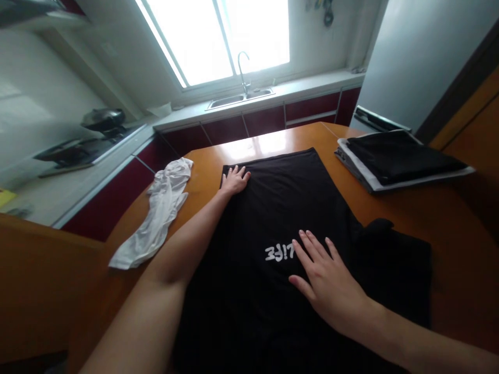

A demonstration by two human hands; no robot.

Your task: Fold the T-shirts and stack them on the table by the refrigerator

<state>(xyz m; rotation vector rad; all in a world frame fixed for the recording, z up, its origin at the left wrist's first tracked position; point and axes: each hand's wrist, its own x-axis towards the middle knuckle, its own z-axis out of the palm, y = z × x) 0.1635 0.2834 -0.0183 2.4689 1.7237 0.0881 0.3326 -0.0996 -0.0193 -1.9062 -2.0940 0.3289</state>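
Observation:
A black T-shirt [273, 208] lies spread on the wooden table, its hem toward the far edge and white lettering across the chest, upside down to me. My left hand [235, 182] rests flat with spread fingers near the shirt's far left corner. Over the chest, my right hand [325, 278] lies palm down, fingers stretched out, covering part of the lettering. Neither hand grips the fabric. One sleeve side spreads out to the right, bunched where it meets the body. The shirt's near end is dark and runs out of view at the bottom.
A crumpled white garment [156, 215] lies at the left of the wooden table [273, 143]. A stack of folded clothes [401, 158], black on top, sits at the right. Beyond are a sink [239, 98], a counter, a stove with pans [103, 119] and a fridge [424, 57].

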